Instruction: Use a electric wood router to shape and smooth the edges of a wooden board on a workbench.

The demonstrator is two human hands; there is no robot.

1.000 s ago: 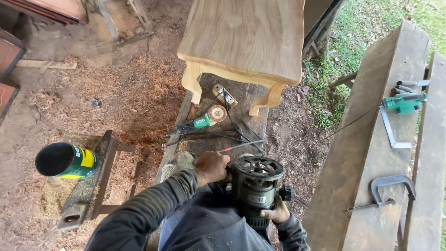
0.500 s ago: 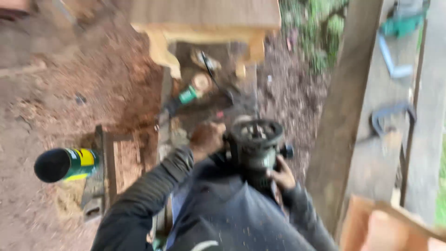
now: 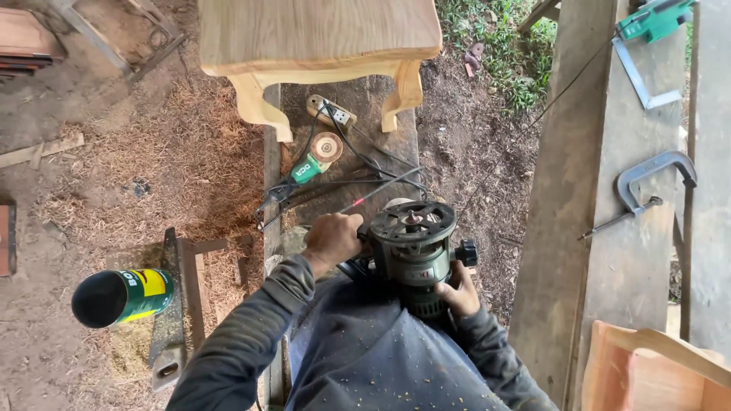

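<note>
Gripping round green metal router [image 3: 413, 247], both hands

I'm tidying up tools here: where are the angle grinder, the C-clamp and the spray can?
angle grinder [image 3: 311, 169]: head view, green body.
C-clamp [image 3: 643, 173]: head view, curved frame.
spray can [image 3: 126, 297]: head view, green side.

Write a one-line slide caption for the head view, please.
Both hands, left and right, grip a green router held base-up at the lap, above a grinder lying on a plank.
</note>
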